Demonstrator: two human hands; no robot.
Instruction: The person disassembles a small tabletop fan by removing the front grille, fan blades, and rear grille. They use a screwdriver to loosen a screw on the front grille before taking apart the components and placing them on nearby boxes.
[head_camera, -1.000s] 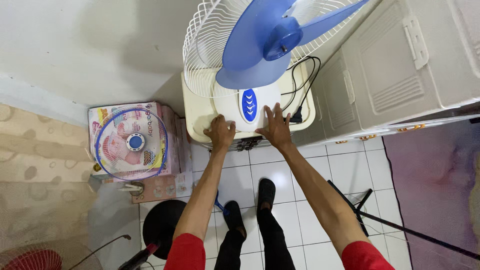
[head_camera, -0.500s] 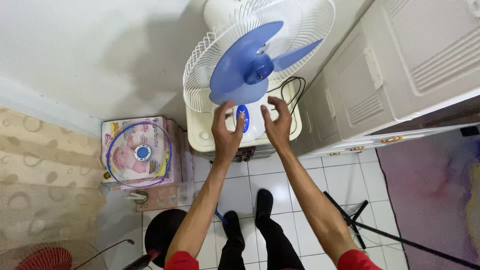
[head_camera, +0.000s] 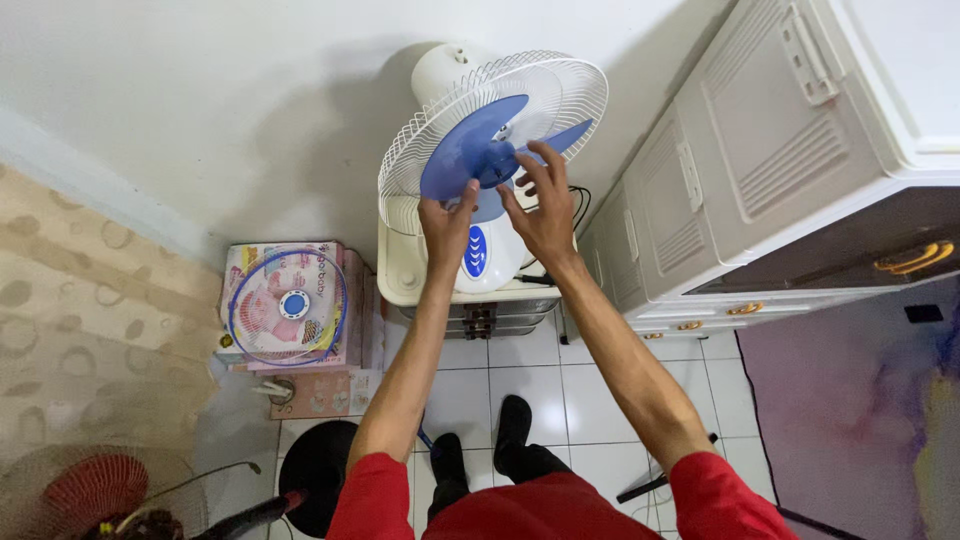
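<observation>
Both hands, left (head_camera: 447, 227) and right (head_camera: 543, 215), touch the blue fan blade (head_camera: 478, 150).

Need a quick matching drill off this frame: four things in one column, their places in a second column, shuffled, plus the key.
Things
1. fan blades
2. loose front grille
3. white cabinet
4. red fan

Places
A. lying on a pink box, left of the stand
B. bottom left corner of the view
C. under the fingers of the left hand and right hand
D. along the right side, doors shut

Pairs: 1-C, 2-A, 3-D, 4-B
</observation>
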